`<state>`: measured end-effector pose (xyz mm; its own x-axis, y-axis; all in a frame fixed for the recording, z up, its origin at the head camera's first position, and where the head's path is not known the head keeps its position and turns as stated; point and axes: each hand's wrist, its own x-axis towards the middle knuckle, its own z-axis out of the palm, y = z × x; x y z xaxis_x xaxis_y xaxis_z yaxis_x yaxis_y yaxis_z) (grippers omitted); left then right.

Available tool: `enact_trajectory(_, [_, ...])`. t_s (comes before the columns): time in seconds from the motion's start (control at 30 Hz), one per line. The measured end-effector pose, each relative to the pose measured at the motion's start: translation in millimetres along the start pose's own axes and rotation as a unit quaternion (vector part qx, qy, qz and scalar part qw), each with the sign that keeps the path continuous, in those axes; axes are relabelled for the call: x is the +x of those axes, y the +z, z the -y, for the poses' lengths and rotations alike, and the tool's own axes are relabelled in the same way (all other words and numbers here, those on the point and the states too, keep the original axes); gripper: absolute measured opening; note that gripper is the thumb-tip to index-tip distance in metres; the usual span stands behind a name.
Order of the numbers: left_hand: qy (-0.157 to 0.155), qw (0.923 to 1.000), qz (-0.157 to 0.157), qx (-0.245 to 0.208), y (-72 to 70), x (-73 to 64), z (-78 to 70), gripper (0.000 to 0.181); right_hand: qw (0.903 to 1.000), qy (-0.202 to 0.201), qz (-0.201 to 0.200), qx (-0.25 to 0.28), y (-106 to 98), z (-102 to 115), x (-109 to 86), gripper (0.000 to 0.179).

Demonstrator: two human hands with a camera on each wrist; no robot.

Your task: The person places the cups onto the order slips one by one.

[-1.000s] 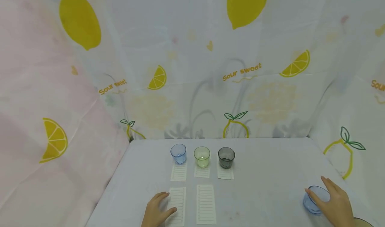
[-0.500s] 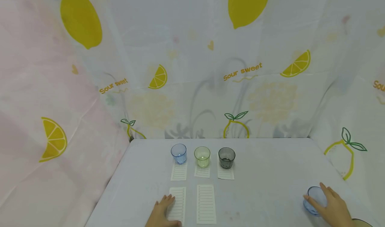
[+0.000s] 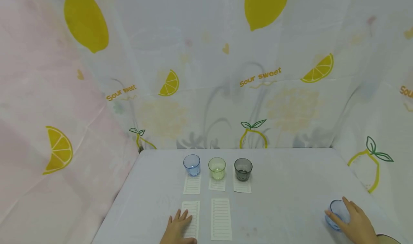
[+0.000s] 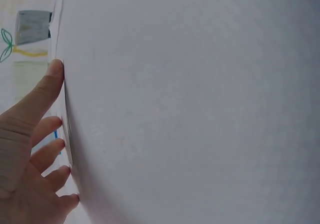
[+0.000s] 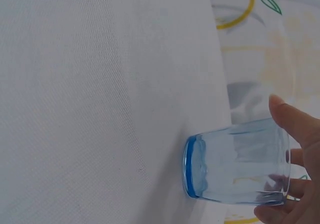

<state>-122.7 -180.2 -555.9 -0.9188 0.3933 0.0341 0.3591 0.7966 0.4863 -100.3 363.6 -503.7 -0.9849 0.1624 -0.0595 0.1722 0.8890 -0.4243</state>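
My left hand (image 3: 177, 228) lies with spread fingers over the left part of a white ruled paper strip (image 3: 192, 215); in the left wrist view its fingertips rest low along the white surface, and the thumb (image 4: 44, 91) stretches out. At the right of the table, my right hand (image 3: 359, 223) holds a clear blue glass (image 5: 235, 166) near its rim, the thumb on one side and the fingers round the other. The glass stands upright in the head view, partly covered by the hand.
Farther back stand a blue glass (image 3: 192, 166), a green glass (image 3: 217, 169) and a grey glass (image 3: 243, 170), each at a small ruled paper. A second paper strip (image 3: 221, 219) lies in front. Another rim (image 3: 387, 239) shows at the lower right, behind the right hand.
My left hand has shifted right and down, its fingers now spread over the paper strip. My right hand has closed in on the blue glass and lowered slightly; the glass looks more upright.
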Motion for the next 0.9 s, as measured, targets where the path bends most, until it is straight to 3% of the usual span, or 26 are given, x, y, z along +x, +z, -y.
enact_trajectory(0.4, [-0.001, 0.9998, 0.002, -0.019, -5.4, -6.1, 15.5, 0.072, 1.0000, 0.001, 0.000, 0.002, 3, -3, 0.2, 0.088])
enact_trajectory(0.63, [-0.016, 0.9995, 0.014, -0.022, -7.3, -4.2, 13.7, 0.068, 0.9999, 0.007, -0.011, 0.012, 4, -2, -1.3, 0.088])
enact_trajectory(0.9, [-0.028, 0.9982, -0.001, -0.053, -7.3, -6.7, 10.5, 0.069, 0.9997, 0.018, 0.000, 0.016, 3, -3, -1.2, 0.089])
